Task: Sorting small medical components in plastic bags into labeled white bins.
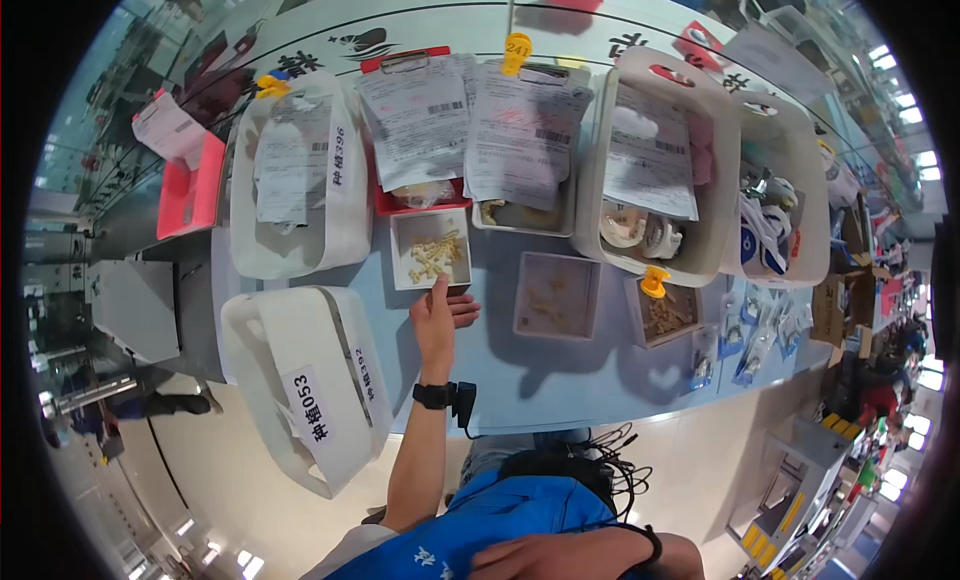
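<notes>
My left hand (440, 315) reaches over the blue table surface to the near edge of a small white box (400, 270). Its index finger lies at that edge, while the other fingers stretch out to the right, apart and holding nothing. Inside the box is a loose heap of small, pale yellow, stick-like pieces (438, 252). Across the front of my blue top, at the lower edge of the picture, lies my right hand (535, 557). Its fingers are partly cut off, so their grip does not show.
A shallow box (520, 325) with a few yellowish pieces stands right of my left hand. White bins (345, 250) with papers line the back; one holds dental models (622, 227). Another white bin (262, 380) overhangs the table's left front. Small clear packets (752, 352) lie right.
</notes>
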Demonstrator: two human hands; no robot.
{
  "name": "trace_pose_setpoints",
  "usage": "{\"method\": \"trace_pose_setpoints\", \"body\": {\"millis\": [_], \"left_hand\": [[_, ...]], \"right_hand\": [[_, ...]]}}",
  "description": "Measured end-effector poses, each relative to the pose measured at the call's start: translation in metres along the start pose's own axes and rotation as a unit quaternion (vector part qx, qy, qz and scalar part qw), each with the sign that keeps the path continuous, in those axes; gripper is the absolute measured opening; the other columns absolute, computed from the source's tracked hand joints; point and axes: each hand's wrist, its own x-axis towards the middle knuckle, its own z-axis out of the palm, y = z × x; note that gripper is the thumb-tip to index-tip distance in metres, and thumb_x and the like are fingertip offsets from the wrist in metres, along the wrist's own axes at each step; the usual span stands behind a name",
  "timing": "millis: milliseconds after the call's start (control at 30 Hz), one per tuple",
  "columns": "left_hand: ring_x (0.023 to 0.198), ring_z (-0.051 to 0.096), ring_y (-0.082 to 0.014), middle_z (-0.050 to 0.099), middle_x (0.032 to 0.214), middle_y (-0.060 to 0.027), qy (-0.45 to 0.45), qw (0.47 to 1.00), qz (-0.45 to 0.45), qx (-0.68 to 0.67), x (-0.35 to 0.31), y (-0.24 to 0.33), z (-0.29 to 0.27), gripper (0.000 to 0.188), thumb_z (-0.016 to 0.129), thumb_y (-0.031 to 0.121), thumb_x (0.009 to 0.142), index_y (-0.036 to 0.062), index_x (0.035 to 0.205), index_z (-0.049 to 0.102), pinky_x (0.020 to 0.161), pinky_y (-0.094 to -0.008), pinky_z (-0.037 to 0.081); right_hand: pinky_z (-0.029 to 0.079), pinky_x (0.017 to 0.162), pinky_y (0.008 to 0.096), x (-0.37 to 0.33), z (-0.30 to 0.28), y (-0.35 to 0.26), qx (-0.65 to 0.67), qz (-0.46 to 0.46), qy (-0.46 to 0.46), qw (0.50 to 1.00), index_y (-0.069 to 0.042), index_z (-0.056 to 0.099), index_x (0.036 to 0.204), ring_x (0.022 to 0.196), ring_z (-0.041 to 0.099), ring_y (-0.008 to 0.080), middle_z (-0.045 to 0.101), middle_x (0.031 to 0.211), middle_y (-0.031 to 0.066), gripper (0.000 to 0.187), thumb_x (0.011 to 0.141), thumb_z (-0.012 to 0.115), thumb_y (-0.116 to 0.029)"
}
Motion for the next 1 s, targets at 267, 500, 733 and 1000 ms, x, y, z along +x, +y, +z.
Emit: {"method": "trace_pose_setpoints", "body": {"millis": [267, 500, 733, 1000], "left_hand": [[0.068, 0.075, -0.0242, 0.072, 0.083, -0.0173, -0.035, 0.999, 0.02, 0.026, -0.002, -0.004, 0.002, 0.058, 0.059, 0.047, 0.104, -0.011, 0.103, 0.067, 0.059, -0.0292, 0.062], [0.062, 0.072, -0.0199, 0.071, 0.08, -0.0142, -0.024, 0.998, 0.055, 0.027, -0.004, -0.007, 0.003, 0.054, 0.058, 0.043, 0.105, -0.0095, 0.1, 0.068, 0.054, -0.0261, 0.056], [0.06, 0.062, -0.0115, 0.068, 0.083, -0.0092, -0.14, 0.974, 0.142, 0.109, -0.056, 0.027, 0.045, 0.036, 0.062, 0.031, 0.106, -0.0042, 0.105, 0.069, 0.051, -0.0244, 0.048], [0.073, 0.071, -0.0298, 0.07, 0.089, -0.0209, -0.157, 0.875, 0.266, 0.373, -0.049, 0.065, 0.179, 0.054, 0.065, 0.043, 0.101, -0.0059, 0.124, 0.061, 0.069, -0.042, 0.053]], "right_hand": [[0.048, 0.095, 0.0432, 0.033, 0.013, -0.017, 0.086, -0.056, -0.005, 0.995, 0.007, 0.068, 0.116, 0.104, 0.062, 0.0369, 0.066, 0.115, 0.0204, 0.033, 0.103, 0.058, -0.022], [0.048, 0.087, 0.0443, 0.009, 0.012, -0.016, 0.034, -0.058, -0.108, 0.992, 0.008, 0.066, 0.106, 0.093, 0.061, 0.0384, 0.064, 0.1, 0.0208, 0.032, 0.105, 0.055, -0.022], [0.048, 0.083, 0.0441, 0.013, 0.034, -0.01, -0.023, -0.092, 0.031, 0.995, 0.009, 0.063, 0.104, 0.092, 0.059, 0.0403, 0.06, 0.097, 0.0229, 0.028, 0.106, 0.05, -0.016], [0.048, 0.083, 0.0442, -0.032, 0.024, -0.043, 0.031, -0.084, -0.009, 0.996, 0.006, 0.063, 0.1, 0.093, 0.059, 0.0407, 0.06, 0.096, 0.0226, 0.025, 0.105, 0.051, -0.015]]}}
